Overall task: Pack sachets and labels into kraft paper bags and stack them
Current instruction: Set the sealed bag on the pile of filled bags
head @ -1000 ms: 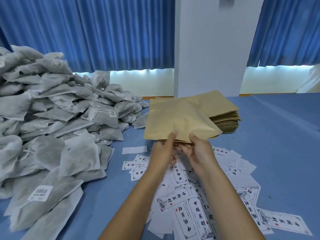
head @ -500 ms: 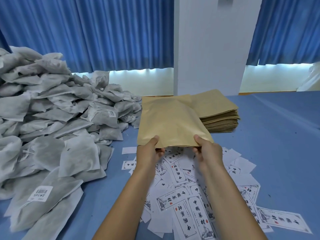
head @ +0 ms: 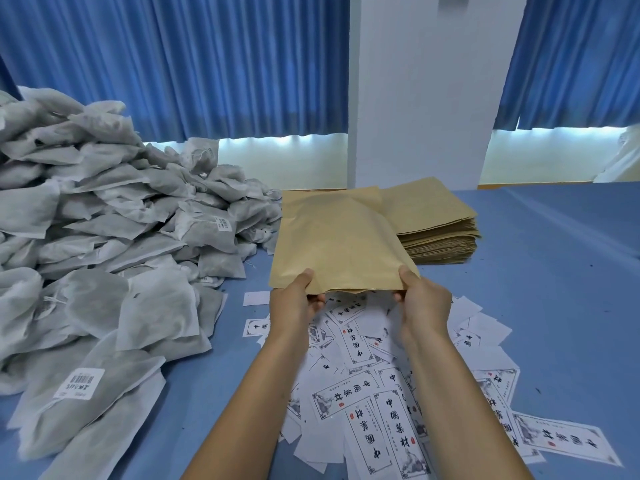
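Currently held: one kraft paper bag (head: 339, 244), plain tan, unprinted, lightly creased and bulging along its middle, with the near edge sagging slightly. My left grip (head: 294, 306) pinches its near-left corner, thumb on top; my right grip (head: 424, 303) pinches the near-right corner likewise. Position: raised above the scattered labels (head: 363, 393), far end overlapping the bag stack (head: 440, 230) behind. Sachets (head: 104, 237) heaped to my left on the blue worktop (head: 554, 306).
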### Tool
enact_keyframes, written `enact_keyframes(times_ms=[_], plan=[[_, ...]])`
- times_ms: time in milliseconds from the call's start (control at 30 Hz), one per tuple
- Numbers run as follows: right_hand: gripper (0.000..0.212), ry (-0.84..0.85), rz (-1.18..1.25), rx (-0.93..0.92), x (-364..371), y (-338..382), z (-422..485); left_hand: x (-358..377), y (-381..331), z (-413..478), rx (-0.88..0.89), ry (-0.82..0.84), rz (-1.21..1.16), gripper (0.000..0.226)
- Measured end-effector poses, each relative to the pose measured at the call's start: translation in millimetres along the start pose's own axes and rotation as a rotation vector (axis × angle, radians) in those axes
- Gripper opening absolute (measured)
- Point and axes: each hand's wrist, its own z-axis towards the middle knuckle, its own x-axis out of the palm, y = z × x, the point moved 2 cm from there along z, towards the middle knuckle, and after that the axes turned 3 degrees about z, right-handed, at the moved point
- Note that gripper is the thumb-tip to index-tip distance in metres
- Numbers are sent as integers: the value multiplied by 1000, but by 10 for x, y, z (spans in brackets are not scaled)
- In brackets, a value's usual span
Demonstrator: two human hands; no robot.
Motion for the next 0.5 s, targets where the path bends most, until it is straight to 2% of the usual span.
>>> enact_keyframes(times_ms=[200, 367, 500], plan=[[12, 131, 78, 111, 70, -67, -50, 12, 20, -7, 2, 2, 7, 9], [13, 100, 86, 116, 49, -74, -25, 28, 22, -30, 6, 4, 16, 7], [9, 200, 139, 164, 118, -81, -113, 32, 19, -31, 17, 9, 7, 6]])
